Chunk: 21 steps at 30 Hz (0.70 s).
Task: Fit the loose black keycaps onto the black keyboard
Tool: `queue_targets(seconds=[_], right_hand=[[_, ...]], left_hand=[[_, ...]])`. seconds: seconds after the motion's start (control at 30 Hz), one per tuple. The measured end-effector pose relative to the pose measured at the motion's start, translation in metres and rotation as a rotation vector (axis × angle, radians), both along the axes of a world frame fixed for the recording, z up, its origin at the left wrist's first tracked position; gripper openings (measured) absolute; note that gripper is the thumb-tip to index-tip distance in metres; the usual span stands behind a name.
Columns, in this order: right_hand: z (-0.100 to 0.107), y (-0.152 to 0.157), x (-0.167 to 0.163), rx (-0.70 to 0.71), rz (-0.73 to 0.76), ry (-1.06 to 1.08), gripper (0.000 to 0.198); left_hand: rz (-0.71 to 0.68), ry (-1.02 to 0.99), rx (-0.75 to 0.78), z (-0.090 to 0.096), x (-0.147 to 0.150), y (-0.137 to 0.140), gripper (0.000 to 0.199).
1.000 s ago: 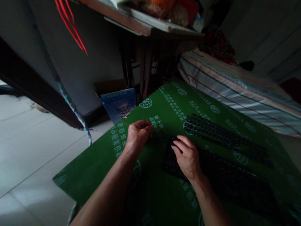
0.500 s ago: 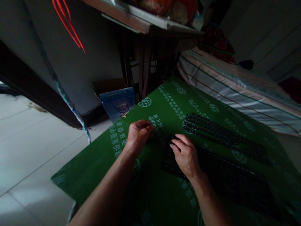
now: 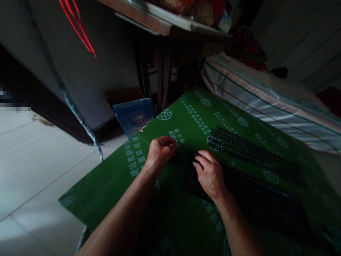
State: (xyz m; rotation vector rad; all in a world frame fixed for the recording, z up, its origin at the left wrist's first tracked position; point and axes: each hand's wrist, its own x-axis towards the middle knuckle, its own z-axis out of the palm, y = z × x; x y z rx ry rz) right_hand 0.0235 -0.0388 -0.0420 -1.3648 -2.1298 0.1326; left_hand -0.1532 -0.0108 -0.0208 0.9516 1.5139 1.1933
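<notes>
Your left hand (image 3: 162, 152) is over the green sheet (image 3: 106, 188), just left of the black keyboard (image 3: 269, 202), its fingers curled in and the tips drawn together at the side toward your other hand; the light is so poor that you cannot tell whether anything small is pinched between them. Your right hand (image 3: 210, 174) is at the keyboard's left end, thumb and fingers bent around a dark spot near the far corner, and whether they grip a piece or merely touch it cannot be made out, black lying against black. The keyboard lies on the sheet, running from that hand toward the lower right; your right hand and forearm cover part of it, and its near right end sinks into shadow, so its surface details are lost. Beyond it, also on the sheet, lie rows of black keycaps (image 3: 237, 142), distinct at their left end and merging into a dark band at the right; their markings are unreadable. Your forearms hide some of the sheet's white print. Past the far edge, a blue bag (image 3: 135, 115) is partly hidden by the sheet, and the cluttered table (image 3: 149, 19) is cut off above.
</notes>
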Motion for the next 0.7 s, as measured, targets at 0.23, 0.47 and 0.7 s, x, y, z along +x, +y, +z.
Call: queue_targets(seconds=[0.23,0.47,0.7], right_hand=[[-0.003,0.0,0.0,0.023,0.011,-0.002,0.018],[-0.005,0.0,0.001,0.039,0.015,-0.006,0.019],[-0.006,0.0,0.001,0.046,0.018,-0.015,0.02]], left_hand=[[-0.135,0.11,0.034,-0.005,0.005,-0.002,0.015],[-0.174,0.128,0.048,-0.008,0.004,-0.001,0.017],[-0.276,0.327,0.097,-0.009,0.008,-0.003,0.016]])
